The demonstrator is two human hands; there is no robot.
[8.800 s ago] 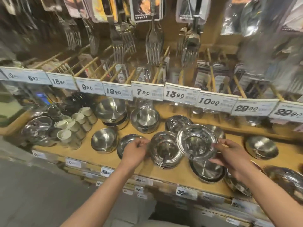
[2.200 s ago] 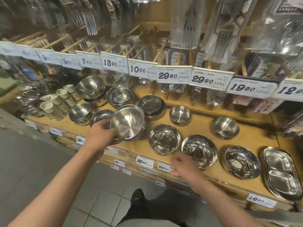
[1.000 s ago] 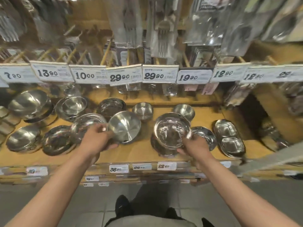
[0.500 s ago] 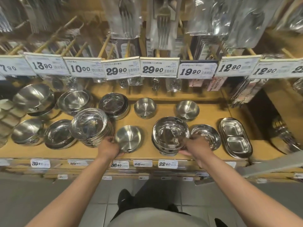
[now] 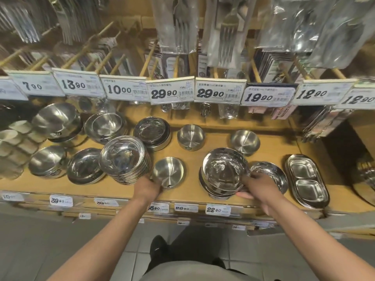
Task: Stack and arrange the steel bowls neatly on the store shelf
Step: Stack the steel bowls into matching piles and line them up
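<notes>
Both our arms reach fwd over the shelf (image 5: 280,151) edge. Our left hand (image 5: 147,188) sits at the near rim of a small steel bowl (image 5: 168,172) standing on the shelf front, fingers curled vs. the rim; can't tell if they actually grip it. Our right hand (image 5: 261,186) holds the top bowl (image 5: 223,169) of a short stack (image 5: 215,192), fingers clamped on its right rim, bowl tilted twd us. A tall stack of shallow bowls (image 5: 125,161) stands just left of the left hand, touching a wide bowl (image 5: 84,169). A shallow dish (image 5: 272,173) lies right behind the right hand, a two-part tray (image 5: 306,180) beyond it. Two small bowls (image 5: 190,136) (image 5: 244,141) sit at the back. Price tags (image 5: 172,93) hang overhead, w/ packed forks (image 5: 178,25) above.
</notes>
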